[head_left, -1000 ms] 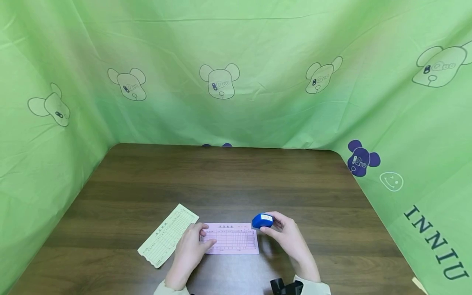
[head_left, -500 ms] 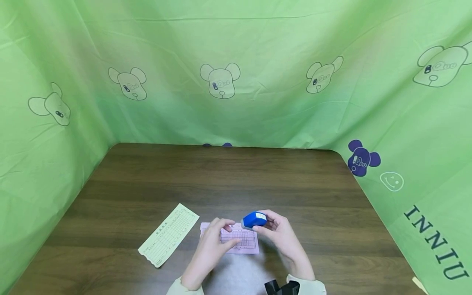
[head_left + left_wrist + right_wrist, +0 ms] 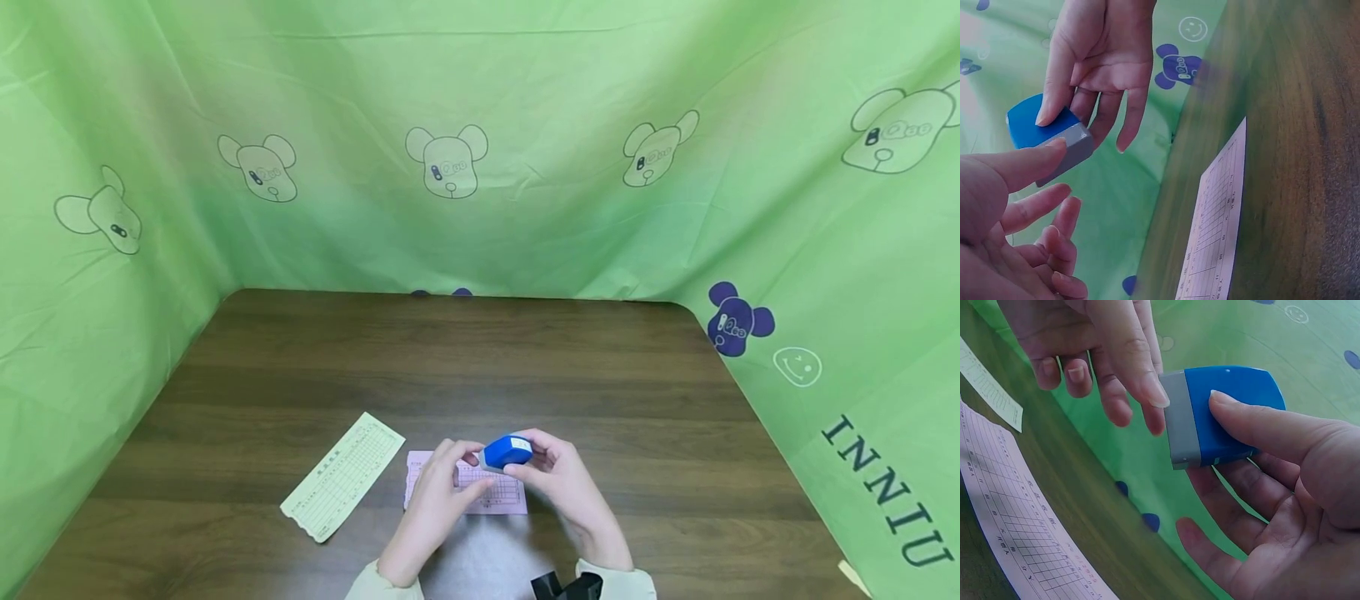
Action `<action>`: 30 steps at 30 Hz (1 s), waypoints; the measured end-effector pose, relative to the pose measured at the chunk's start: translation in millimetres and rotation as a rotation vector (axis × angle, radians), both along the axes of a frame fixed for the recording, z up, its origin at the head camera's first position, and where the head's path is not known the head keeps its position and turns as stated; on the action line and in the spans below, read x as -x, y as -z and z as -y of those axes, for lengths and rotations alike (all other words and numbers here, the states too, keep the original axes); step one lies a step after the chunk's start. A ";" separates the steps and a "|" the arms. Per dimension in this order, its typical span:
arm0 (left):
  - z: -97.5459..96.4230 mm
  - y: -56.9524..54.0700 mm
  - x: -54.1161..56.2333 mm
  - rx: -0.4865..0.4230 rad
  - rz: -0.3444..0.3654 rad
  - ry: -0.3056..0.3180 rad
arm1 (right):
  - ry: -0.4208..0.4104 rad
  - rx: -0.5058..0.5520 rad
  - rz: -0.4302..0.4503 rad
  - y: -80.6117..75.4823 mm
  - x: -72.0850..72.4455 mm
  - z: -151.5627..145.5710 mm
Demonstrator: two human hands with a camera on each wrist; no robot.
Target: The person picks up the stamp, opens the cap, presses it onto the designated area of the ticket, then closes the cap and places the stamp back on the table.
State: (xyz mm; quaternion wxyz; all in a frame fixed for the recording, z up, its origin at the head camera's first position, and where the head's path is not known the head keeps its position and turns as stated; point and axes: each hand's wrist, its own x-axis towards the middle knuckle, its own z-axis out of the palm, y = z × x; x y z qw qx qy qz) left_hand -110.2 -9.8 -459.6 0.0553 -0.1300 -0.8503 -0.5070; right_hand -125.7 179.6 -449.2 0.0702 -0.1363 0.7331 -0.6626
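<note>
A blue stamp (image 3: 508,451) with a grey cap (image 3: 1180,419) is held above the pink form (image 3: 498,500) on the table. My right hand (image 3: 558,467) pinches its blue body between thumb and fingers. At the grey end is my left hand (image 3: 438,487), its thumb and forefinger spread either side of the cap. In the left wrist view the thumb (image 3: 1035,165) overlaps the cap, while the forefinger looks apart from it. Whether the thumb touches, I cannot tell. The left hand covers part of the pink form in the head view.
A pale green form (image 3: 343,479) lies slantwise on the brown wooden table (image 3: 465,367), left of the pink one. Green printed cloth (image 3: 525,242) hangs around the table's back and sides. A black wrist device (image 3: 567,586) sits by the right sleeve.
My left hand has lifted off the pink form's left side and moved right to the stamp. My right hand has carried the stamp left over the form. The green form has stayed put.
</note>
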 end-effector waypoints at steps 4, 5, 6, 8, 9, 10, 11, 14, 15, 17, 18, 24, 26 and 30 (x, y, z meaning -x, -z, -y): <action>-0.3 0.8 0.0 -0.006 -0.015 -0.008 | -0.020 -0.006 -0.032 1.6 0.3 0.3; -0.4 0.9 -0.1 -0.006 -0.018 -0.009 | -0.021 -0.012 -0.039 1.9 0.4 0.2; -0.4 1.0 -0.4 -0.009 -0.020 -0.009 | -0.020 -0.018 -0.044 1.9 0.4 0.1; -0.3 1.0 -0.7 -0.015 -0.026 -0.010 | -0.014 -0.029 -0.041 1.2 0.3 -0.1; -0.2 1.0 -0.9 -0.018 -0.029 -0.011 | -0.010 -0.033 -0.034 0.7 0.3 -0.1; -0.1 1.0 -1.2 -0.021 -0.034 -0.013 | -0.008 -0.038 -0.021 -0.1 0.3 -0.1; 0.0 0.9 -1.5 -0.025 -0.041 -0.016 | -0.006 -0.042 -0.008 -0.6 0.4 -0.2; 0.3 0.3 -2.8 -0.038 -0.066 -0.029 | -0.005 -0.055 0.029 -2.3 0.4 -0.3; 0.4 0.1 -3.2 -0.041 -0.076 -0.035 | -0.005 -0.059 0.036 -2.6 0.4 -0.4; 0.6 -0.5 -3.7 -0.049 -0.092 -0.044 | -0.010 -0.066 0.041 -3.1 0.3 -0.6; 0.6 -0.9 -3.9 -0.053 -0.098 -0.048 | -0.012 -0.068 0.041 -3.4 0.3 -0.7; 1.2 -2.8 -4.5 -0.066 -0.099 -0.061 | -0.029 -0.074 0.000 -2.6 1.4 -1.1; 1.4 -2.7 -4.5 -0.069 -0.096 -0.061 | -0.035 -0.071 -0.012 -2.1 1.7 -1.2; 2.5 -1.0 -4.5 -0.084 -0.102 -0.048 | -0.035 -0.081 0.001 -0.5 1.3 -0.6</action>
